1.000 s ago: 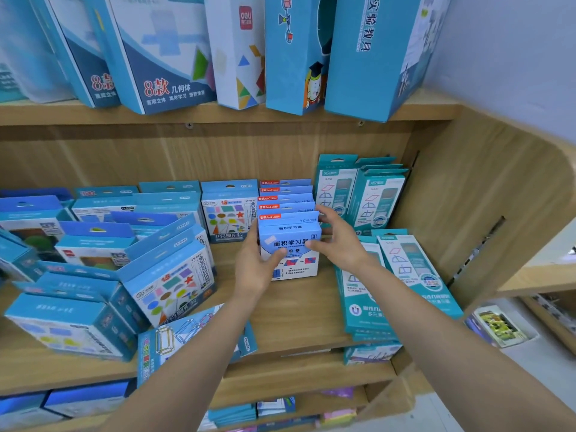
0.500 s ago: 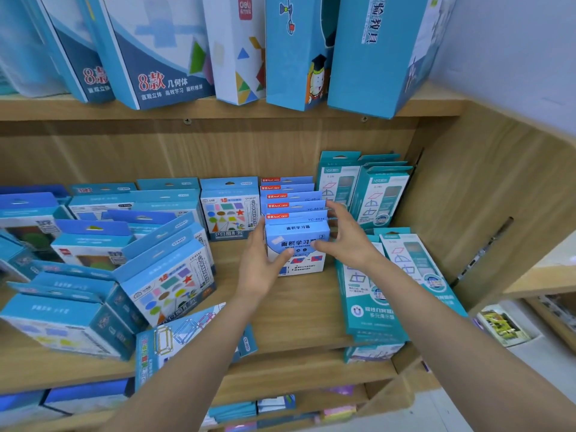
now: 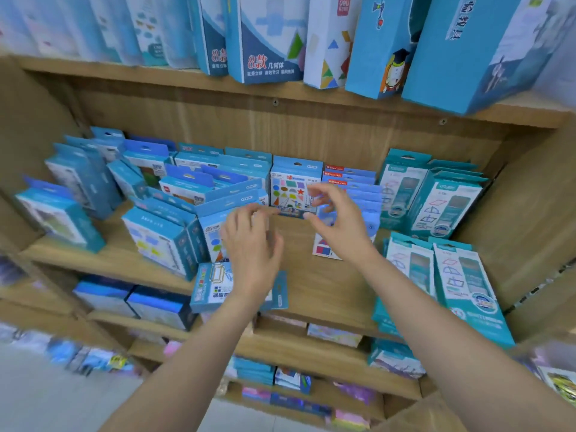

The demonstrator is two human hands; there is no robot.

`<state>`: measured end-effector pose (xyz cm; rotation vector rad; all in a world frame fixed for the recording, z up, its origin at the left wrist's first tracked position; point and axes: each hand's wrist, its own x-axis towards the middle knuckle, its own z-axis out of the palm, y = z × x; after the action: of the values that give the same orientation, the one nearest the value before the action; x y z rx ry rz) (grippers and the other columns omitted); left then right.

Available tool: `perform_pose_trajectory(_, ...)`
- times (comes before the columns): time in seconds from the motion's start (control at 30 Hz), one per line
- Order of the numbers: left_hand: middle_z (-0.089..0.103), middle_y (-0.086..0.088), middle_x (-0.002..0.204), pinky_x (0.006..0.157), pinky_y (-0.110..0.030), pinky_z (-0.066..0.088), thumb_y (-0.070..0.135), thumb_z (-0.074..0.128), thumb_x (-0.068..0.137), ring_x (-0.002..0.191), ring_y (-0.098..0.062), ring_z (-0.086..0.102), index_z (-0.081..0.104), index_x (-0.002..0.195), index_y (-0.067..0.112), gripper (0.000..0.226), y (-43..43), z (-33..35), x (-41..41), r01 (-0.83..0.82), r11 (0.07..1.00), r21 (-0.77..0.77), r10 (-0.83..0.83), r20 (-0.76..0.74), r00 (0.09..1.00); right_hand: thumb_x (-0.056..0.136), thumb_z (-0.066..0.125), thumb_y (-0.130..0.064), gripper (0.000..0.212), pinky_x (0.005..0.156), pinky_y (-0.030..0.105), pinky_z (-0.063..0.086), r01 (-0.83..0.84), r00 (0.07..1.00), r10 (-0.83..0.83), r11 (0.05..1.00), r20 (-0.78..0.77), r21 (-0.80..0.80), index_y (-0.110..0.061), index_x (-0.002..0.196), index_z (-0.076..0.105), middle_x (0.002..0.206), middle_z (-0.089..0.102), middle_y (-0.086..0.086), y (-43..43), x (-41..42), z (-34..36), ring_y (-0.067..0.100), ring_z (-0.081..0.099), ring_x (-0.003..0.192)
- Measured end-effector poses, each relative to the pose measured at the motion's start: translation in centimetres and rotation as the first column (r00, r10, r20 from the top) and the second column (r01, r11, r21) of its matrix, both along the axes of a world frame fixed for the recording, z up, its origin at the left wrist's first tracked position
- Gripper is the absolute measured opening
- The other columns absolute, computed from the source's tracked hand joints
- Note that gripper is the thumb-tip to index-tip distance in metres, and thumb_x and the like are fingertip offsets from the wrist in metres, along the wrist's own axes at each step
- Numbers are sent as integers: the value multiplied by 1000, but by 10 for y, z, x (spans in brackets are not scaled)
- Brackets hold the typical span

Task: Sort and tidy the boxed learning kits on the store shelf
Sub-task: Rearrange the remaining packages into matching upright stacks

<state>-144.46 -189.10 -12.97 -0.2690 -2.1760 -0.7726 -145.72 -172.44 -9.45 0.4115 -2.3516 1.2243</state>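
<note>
A row of small blue boxed kits stands on the middle shelf, the front box partly hidden behind my right hand. That hand hovers in front of the row with fingers apart, holding nothing. My left hand floats open over the shelf board, just right of leaning blue shape kits and above a flat box lying at the shelf's front edge. A shapes box stands upright behind both hands.
Teal hanging packs stand at the right, and more teal packs lie flat in front of them. Tilted blue boxes crowd the left. Tall boxes line the upper shelf. Lower shelves hold more items.
Both hands have let go of the front blue box and pulled back from the row. My left hand has shifted left. The view has swung left and is blurred.
</note>
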Motion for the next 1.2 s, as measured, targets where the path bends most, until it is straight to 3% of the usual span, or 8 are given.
perform_pose_trajectory(0.13,48,-6,137,106,-52,23,29,58,79,134,-32,31,57,118,19,40,-49,3,2,-235,967,-100,241,62,968,85,71,-14,59,104,33,40,-188,967,175,980,185,57,-20,138,45,138,44,-1,-49,-10,-7,15,50,122)
perform_pose_trajectory(0.3,33,-6,153,115,-56,7,54,47,87,146,-29,17,39,143,24,64,-103,-8,-12,-201,938,-281,269,226,936,82,73,-14,78,118,34,15,-153,958,124,984,259,95,-25,148,33,157,23,1,-90,-27,-10,15,15,146)
perform_pose_trajectory(0.53,46,-5,143,111,-54,17,61,44,83,136,-29,37,44,138,18,70,-129,-7,-25,-87,939,-333,157,189,969,72,81,-12,76,111,36,33,27,965,-68,987,254,160,-22,137,43,131,40,3,-107,-32,-9,17,37,127)
perform_pose_trajectory(0.7,47,-7,141,112,-56,15,53,63,80,136,-30,37,48,134,18,67,-144,-9,-32,8,945,-328,47,159,986,71,82,-13,61,116,36,25,82,954,-130,979,270,184,-21,120,48,150,27,5,-112,-32,-11,20,23,142)
perform_pose_trajectory(0.8,45,-8,142,114,-57,13,52,63,81,138,-29,34,47,136,18,67,-148,-8,-34,52,942,-330,2,162,987,70,82,-11,61,102,37,41,81,945,-128,983,301,162,-23,117,44,124,42,-2,-112,-30,-5,20,43,124)
perform_pose_trajectory(0.87,44,-8,143,114,-56,12,52,62,82,139,-28,32,45,137,19,67,-150,-8,-35,66,942,-328,-9,171,985,68,84,-12,65,102,38,40,130,949,-176,974,262,184,-21,120,46,117,40,-4,-113,-29,-3,14,42,115)
perform_pose_trajectory(1.07,42,-7,144,116,-55,9,54,58,83,141,-27,30,44,137,19,65,-149,-9,-38,76,944,-322,-16,183,983,66,86,-24,104,116,41,26,131,928,-194,969,318,210,-35,148,23,149,29,4,-109,-30,-4,20,23,140)
perform_pose_trajectory(1.2,45,-8,143,115,-54,9,55,59,83,139,-28,32,47,134,17,65,-144,-6,-39,65,948,-312,-9,178,984,65,86,-33,93,110,47,34,87,920,-187,954,344,286,-27,143,34,140,41,5,-102,-30,2,22,33,132)
